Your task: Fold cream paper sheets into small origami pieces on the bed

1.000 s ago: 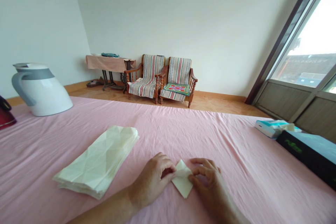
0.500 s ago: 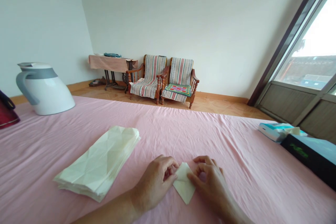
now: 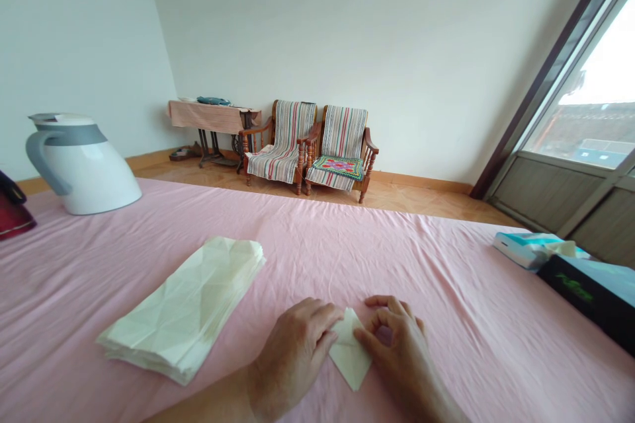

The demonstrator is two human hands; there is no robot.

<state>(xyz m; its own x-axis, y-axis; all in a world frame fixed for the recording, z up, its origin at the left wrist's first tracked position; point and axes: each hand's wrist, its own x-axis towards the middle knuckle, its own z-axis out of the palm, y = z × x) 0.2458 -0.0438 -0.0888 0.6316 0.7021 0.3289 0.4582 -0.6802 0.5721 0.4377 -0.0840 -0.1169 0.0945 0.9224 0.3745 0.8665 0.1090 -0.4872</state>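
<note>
A small diamond-shaped piece of folded paper (image 3: 351, 360), pale cream, lies on the pink cloth with one point towards me. My left hand (image 3: 298, 351) is closed at its upper left edge, thumb and fingertips pressed together there. On the other side my right hand (image 3: 401, 347) grips the right edge, its thumb on the paper and the fingers curled above. The fingertips partly cover the paper's sides. Left of my hands rests a stack of creased cream paper sheets (image 3: 186, 307).
The pink cloth (image 3: 317, 244) is wrinkled. At the left stand a white and grey jug (image 3: 102, 172) and a dark red object (image 3: 12, 208). A tissue pack (image 3: 526, 248) and a black box (image 3: 575, 291) lie at the right. Two armchairs (image 3: 292, 145) stand beyond.
My left hand has shifted slightly, its fingers now reaching flatter over the paper's upper left edge. The right hand holds nearly the same place. The view has moved a little.
</note>
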